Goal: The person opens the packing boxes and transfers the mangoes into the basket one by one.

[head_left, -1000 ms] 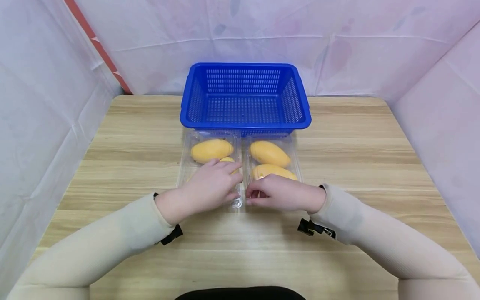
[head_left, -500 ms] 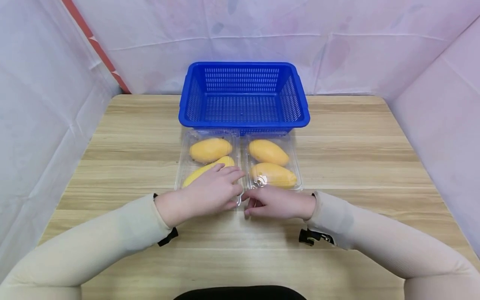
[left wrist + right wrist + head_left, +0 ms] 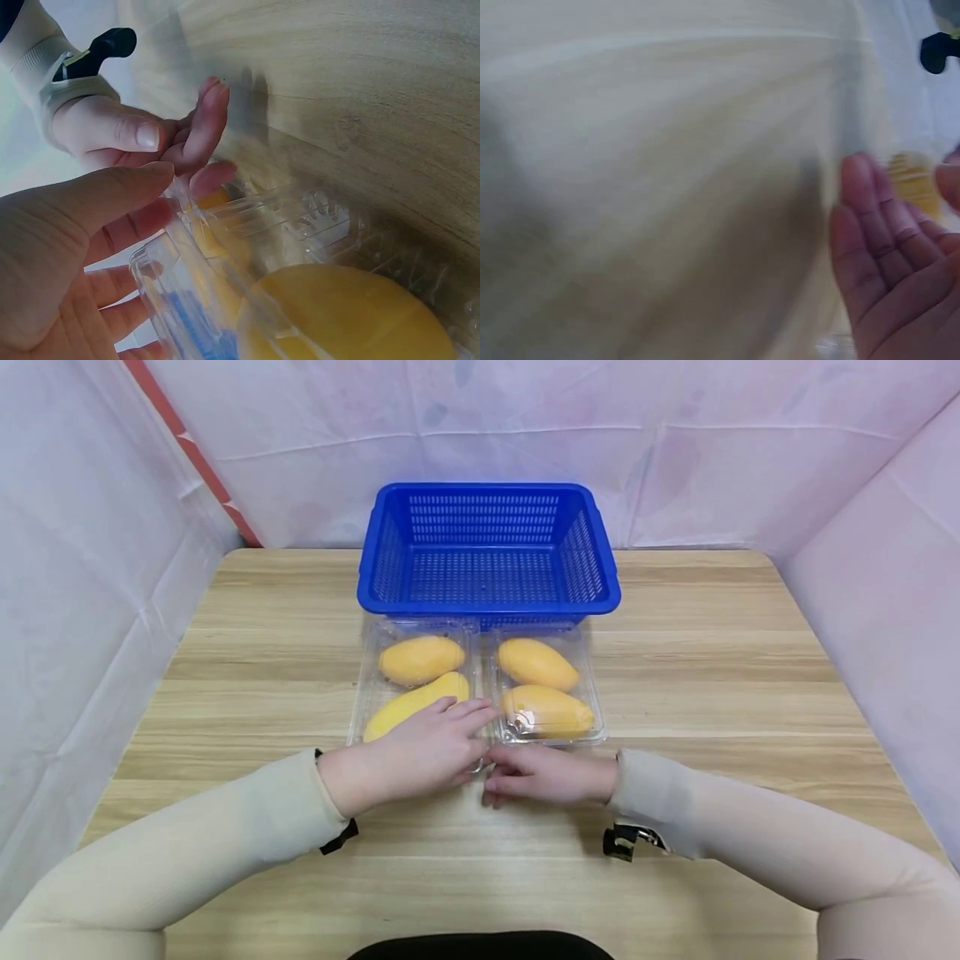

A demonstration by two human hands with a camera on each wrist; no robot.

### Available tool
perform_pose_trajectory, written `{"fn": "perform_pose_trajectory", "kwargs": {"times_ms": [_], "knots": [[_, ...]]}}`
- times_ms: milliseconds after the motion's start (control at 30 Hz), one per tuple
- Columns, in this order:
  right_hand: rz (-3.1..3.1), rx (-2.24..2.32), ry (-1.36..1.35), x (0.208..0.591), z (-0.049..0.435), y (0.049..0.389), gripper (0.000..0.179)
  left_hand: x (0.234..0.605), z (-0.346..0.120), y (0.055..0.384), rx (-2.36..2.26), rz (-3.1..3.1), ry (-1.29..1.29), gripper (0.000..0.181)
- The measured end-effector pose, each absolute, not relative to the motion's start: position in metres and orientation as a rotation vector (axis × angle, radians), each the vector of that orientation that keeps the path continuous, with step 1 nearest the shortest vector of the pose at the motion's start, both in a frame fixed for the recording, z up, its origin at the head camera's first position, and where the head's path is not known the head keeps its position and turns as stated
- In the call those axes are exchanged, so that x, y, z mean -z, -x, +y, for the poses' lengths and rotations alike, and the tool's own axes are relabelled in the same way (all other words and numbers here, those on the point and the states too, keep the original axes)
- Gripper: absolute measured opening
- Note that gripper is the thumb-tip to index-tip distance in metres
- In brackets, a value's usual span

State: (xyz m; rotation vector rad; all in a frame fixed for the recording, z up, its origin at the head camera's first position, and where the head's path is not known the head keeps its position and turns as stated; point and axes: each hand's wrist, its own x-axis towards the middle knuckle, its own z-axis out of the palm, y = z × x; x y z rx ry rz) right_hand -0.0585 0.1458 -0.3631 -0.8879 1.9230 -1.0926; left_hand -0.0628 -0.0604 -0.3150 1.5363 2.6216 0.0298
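Observation:
Two clear plastic clamshell boxes lie side by side in the head view, each with two yellow mangoes inside. My left hand [image 3: 423,752] lies over the near right corner of the left box [image 3: 358,693]; in the left wrist view its thumb and forefinger meet at the box's rim [image 3: 172,247]. The left box's nearer mango [image 3: 412,706] is partly covered by that hand. My right hand [image 3: 551,774] is just in front of the right box [image 3: 596,693], fingertips close to the left hand's. In the right wrist view the right fingers [image 3: 877,232] are nearly straight, holding nothing.
A blue slotted basket [image 3: 487,610] stands behind the boxes, against their far edges. All sit on a wood-grain table [image 3: 712,693]. Pale fabric walls [image 3: 525,410] enclose the table at the back and sides.
My right hand has drawn back toward me from the near left corner of the right box, uncovering its nearer mango. My left hand has slid slightly nearer and to the right.

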Motion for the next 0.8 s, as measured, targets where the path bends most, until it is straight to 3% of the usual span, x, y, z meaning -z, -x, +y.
{"fn": "perform_pose_trajectory", "kwargs": {"times_ms": [300,800], "knots": [[1.683,1.374,0.824,0.386,0.141,0.058,0.024,0.319,-0.058,0.062,-0.046,2.632,-1.539,0.018],[1.58,1.554,0.72,0.392,0.136,0.054,0.024,0.319,-0.055,0.061,-0.001,2.627,-1.512,0.028]]}}
